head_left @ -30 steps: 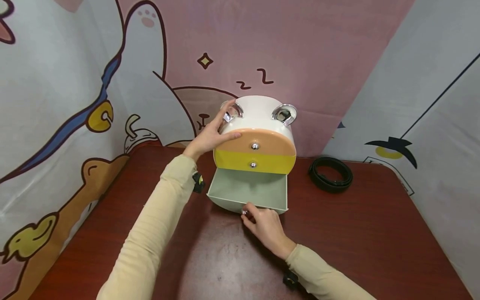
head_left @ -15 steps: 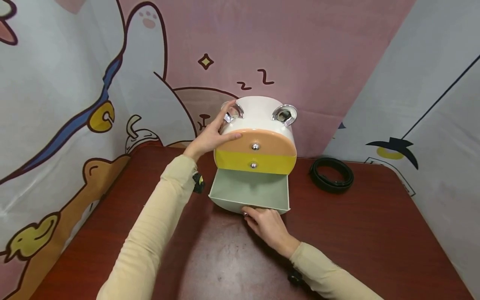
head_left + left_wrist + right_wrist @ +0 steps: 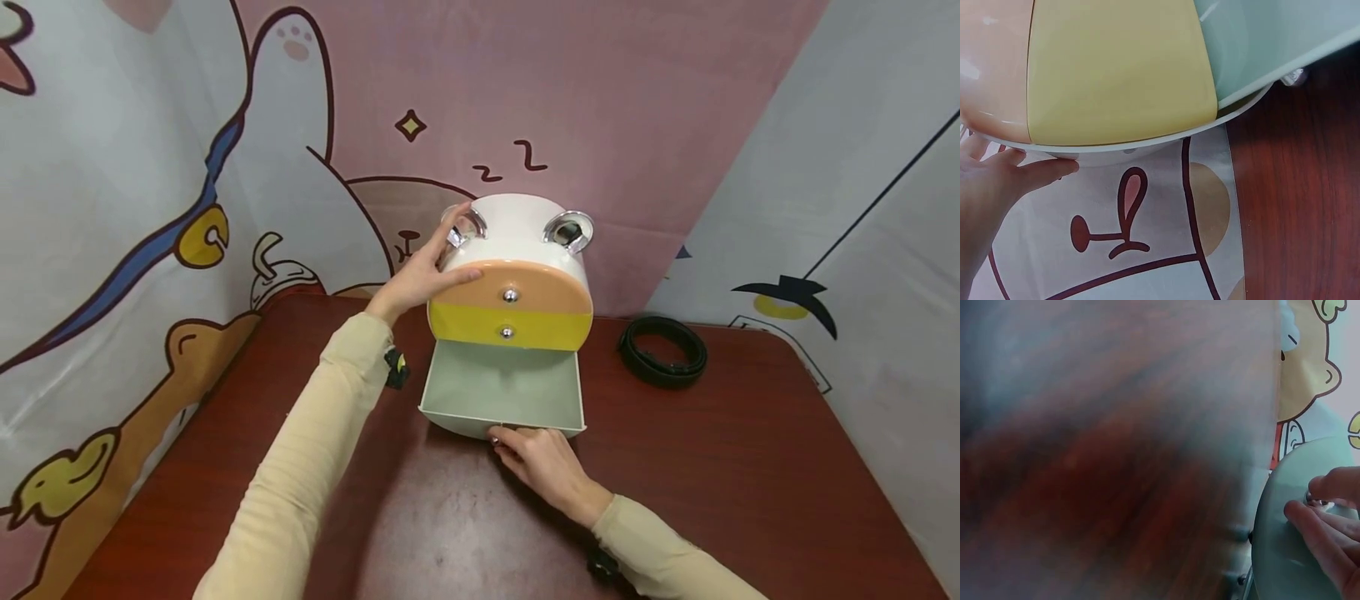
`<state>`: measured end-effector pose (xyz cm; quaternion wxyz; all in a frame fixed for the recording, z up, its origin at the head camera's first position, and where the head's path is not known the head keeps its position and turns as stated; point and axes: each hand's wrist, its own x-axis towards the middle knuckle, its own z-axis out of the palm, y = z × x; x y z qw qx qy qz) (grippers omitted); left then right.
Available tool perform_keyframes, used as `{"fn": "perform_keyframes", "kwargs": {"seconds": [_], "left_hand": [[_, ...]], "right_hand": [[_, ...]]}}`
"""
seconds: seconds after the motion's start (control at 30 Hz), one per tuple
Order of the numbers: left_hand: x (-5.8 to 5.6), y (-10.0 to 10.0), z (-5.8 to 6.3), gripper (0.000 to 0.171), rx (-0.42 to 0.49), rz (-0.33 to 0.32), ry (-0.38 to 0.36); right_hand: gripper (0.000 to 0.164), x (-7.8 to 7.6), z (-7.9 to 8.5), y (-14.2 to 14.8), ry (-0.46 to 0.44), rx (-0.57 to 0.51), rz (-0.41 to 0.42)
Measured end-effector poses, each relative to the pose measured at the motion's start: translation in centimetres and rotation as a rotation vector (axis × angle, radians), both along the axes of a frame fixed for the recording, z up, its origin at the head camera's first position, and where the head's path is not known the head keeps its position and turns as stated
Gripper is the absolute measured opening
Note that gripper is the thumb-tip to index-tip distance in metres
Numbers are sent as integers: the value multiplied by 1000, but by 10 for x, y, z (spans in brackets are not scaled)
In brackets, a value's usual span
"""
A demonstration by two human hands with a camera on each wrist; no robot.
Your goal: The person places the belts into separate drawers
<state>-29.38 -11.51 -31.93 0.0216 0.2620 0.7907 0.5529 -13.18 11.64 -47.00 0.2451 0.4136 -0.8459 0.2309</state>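
Observation:
A small round-topped drawer cabinet (image 3: 517, 215) in white stands against the back cloth, with two chrome ear-like rings. Its front has an orange drawer (image 3: 551, 287) and a yellow drawer (image 3: 547, 329), both closed, each with a silver knob. Below them, the pale green drawer (image 3: 506, 387) is pulled far out with nothing in it. My left hand (image 3: 417, 282) rests on the cabinet's upper left side, fingers by the left ear and thumb on the orange front. My right hand (image 3: 551, 468) pinches the green drawer's silver knob (image 3: 1316, 499) between thumb and fingers.
A coiled black belt (image 3: 660, 352) lies on the brown tabletop (image 3: 757, 467) to the right of the cabinet. Behind the table hangs a cartoon-printed cloth (image 3: 637, 108), close to the cabinet's back.
The green drawer has come slightly further out toward me, and my right hand has moved with its knob. My left hand and the cabinet stay in place.

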Motion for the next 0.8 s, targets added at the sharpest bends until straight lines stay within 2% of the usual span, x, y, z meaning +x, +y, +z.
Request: {"fn": "perform_keyframes", "kwargs": {"seconds": [0.17,0.3,0.47,0.6,0.8], "left_hand": [[1,0,1,91,-7,7,0],[1,0,0,90,-8,0,-3],[1,-1,0,89,-8,6,-4],[2,-2,0,88,-8,2,3],[1,-2,-2,88,-29,5,13]], "right_hand": [[23,0,7,4,-26,42,22],[29,0,16,9,-83,53,60],[31,-1,28,14,-138,-44,116],[31,-7,37,20,-125,-121,141],[31,-19,47,36,-159,-209,95]]}}
